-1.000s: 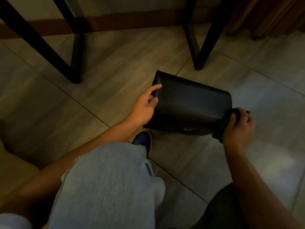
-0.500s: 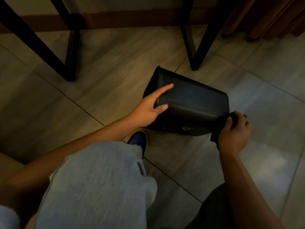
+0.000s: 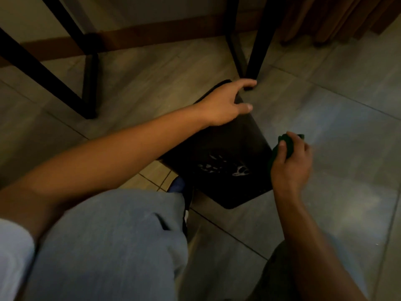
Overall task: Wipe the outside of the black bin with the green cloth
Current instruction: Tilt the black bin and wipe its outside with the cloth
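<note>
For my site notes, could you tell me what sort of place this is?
Probably an indoor room at home: a tiled floor, black table legs and a wooden skirting board along the wall.

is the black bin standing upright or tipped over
Tipped over. The black bin lies on its side on the floor, the left hand resting on its far end.

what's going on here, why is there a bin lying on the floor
A person is cleaning a black bin that lies tipped over on the tiled floor, its flat bottom facing the camera. The left hand rests on the far end of the bin with fingers spread, steadying it. The right hand grips a bunched green cloth against the bin's right edge. Whitish smears show on the bottom. Black table legs stand just behind.
</note>
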### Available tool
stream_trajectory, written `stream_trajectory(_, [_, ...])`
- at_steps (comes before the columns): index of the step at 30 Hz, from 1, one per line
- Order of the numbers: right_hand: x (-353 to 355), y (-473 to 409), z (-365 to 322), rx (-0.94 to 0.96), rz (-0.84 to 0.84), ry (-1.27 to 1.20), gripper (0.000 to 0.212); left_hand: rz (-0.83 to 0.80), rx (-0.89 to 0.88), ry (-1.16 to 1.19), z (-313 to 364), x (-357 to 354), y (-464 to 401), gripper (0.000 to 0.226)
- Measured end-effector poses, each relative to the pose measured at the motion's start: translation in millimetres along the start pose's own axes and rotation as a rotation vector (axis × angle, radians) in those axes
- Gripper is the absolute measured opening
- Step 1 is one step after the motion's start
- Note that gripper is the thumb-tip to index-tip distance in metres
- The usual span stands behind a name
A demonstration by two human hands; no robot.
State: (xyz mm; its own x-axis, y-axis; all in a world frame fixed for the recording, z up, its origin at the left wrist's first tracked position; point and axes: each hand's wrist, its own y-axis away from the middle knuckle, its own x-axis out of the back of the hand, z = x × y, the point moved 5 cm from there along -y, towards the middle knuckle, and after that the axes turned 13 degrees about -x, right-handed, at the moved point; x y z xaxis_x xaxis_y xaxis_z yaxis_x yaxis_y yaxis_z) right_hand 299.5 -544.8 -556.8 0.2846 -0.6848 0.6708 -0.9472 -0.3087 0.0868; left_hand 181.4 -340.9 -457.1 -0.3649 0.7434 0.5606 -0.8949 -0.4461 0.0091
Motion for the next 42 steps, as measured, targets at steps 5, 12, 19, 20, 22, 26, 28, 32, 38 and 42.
stream_trajectory(5, [3,-4,11,-0.054,0.001,-0.027,0.036,-0.245,-0.209,-0.021,-3,-4,46,0.074])
stream_trajectory(12, [-1,-1,8,-0.044,-0.043,-0.057,0.035,-0.028,-0.244,0.034,-21,-6,79,0.06])
stream_trajectory(19, [-2,-4,11,-0.055,-0.048,-0.064,0.034,-0.015,-0.259,0.056,-22,-9,80,0.061])
stream_trajectory(20, [-2,-6,12,-0.052,-0.051,-0.055,0.034,-0.021,-0.256,0.055,-22,-10,80,0.064])
stream_trajectory(22, [-3,-10,16,-0.05,-0.058,-0.022,0.032,-0.052,-0.216,0.024,-25,-12,81,0.074])
stream_trajectory(26, [-5,-16,26,-0.102,-0.073,-0.036,0.031,-0.116,-0.135,-0.15,-42,-12,97,0.075])
stream_trajectory(28, [-6,-19,30,-0.106,-0.076,-0.047,0.032,-0.077,-0.146,-0.205,-51,-13,112,0.067])
stream_trajectory(32, [-9,-19,30,-0.097,-0.081,-0.037,0.033,0.112,-0.101,-0.193,-66,-11,140,0.056])
stream_trajectory(38, [-10,-20,33,-0.119,-0.079,-0.065,0.031,0.139,-0.157,-0.175,-65,-14,139,0.056])
stream_trajectory(42, [-5,-15,29,-0.116,-0.047,-0.143,0.033,0.127,-0.201,-0.184,-56,-13,119,0.055])
